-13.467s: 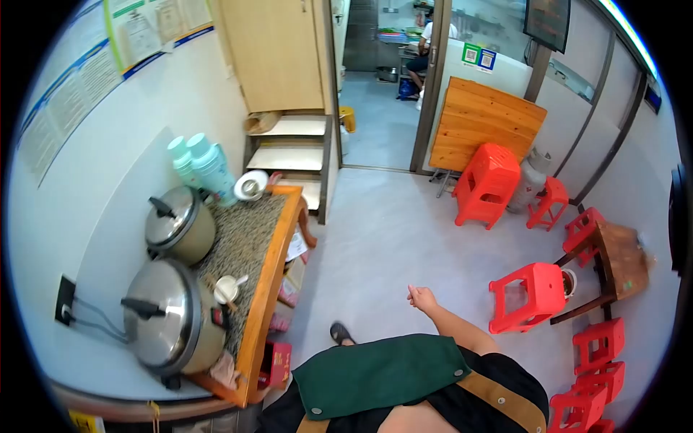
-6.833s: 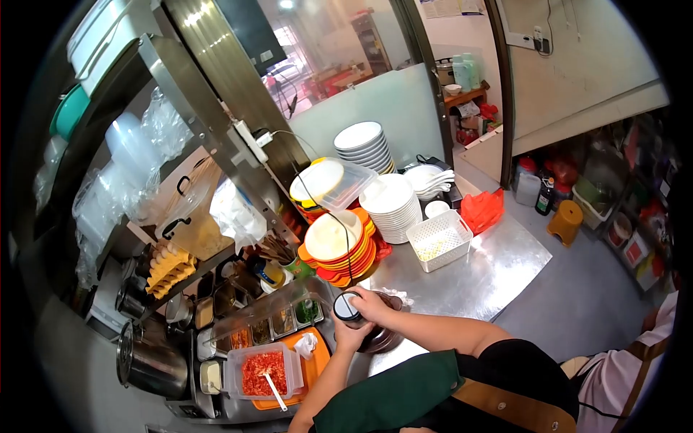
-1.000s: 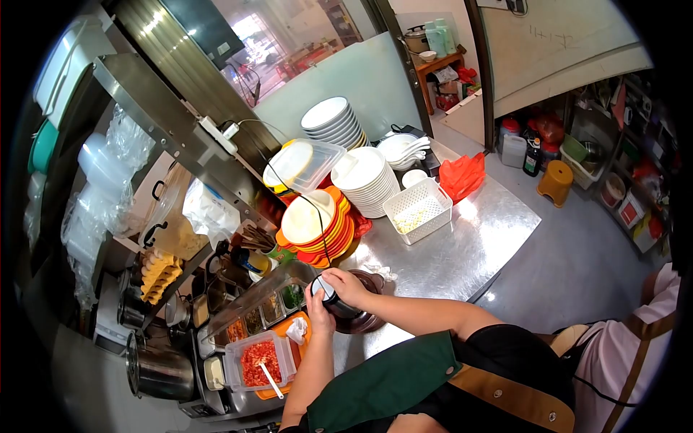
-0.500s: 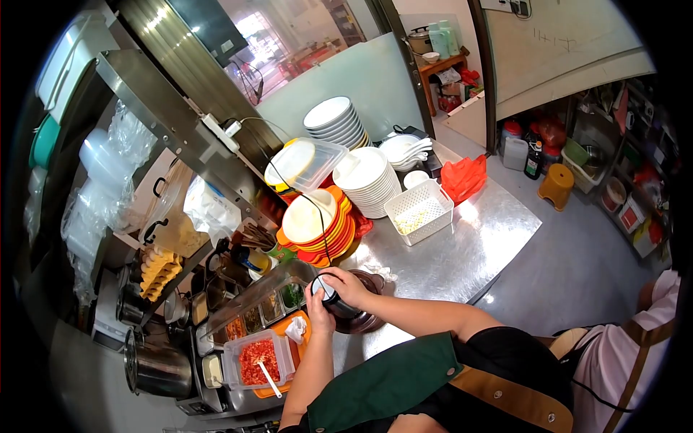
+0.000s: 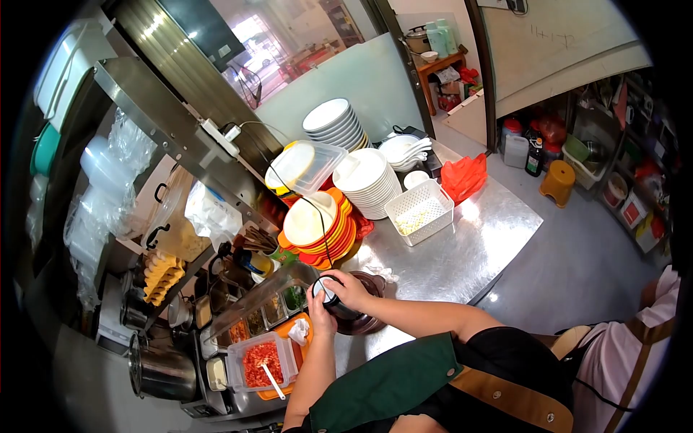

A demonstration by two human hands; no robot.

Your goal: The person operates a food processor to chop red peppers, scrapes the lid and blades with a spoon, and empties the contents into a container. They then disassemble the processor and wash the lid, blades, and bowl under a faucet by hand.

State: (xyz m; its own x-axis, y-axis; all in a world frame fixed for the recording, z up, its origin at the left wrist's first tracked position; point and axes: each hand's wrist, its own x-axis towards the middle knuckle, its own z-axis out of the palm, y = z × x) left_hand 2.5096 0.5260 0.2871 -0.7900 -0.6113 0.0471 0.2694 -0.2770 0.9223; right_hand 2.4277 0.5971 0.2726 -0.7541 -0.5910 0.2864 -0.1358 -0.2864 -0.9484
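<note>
A black, round-topped corded appliance (image 5: 339, 306), apparently the motor head of an electric food chopper, sits upright over a dark brown bowl (image 5: 377, 283). My left hand (image 5: 320, 315) wraps its near left side, fingers closed against it. My right hand (image 5: 348, 291) grips the top from the right, its thumb near the pale lid disc. From the appliance a black cord runs up past the plates to the power strip (image 5: 219, 137). What is inside the bowl is hidden by the appliance and my hands.
Left of my hands stands a clear tub of chopped red chilli (image 5: 261, 361) with a white spoon. Behind are orange plates (image 5: 323, 225), white plates (image 5: 367, 184) and a white basket (image 5: 420, 212) of pale pieces, beside a red bag (image 5: 463, 178). A person's pink sleeve (image 5: 613, 346) is at right.
The view has shifted very slightly, so the tub and pots at left sit a little further right. Both hands keep the same hold on the chopper head.
</note>
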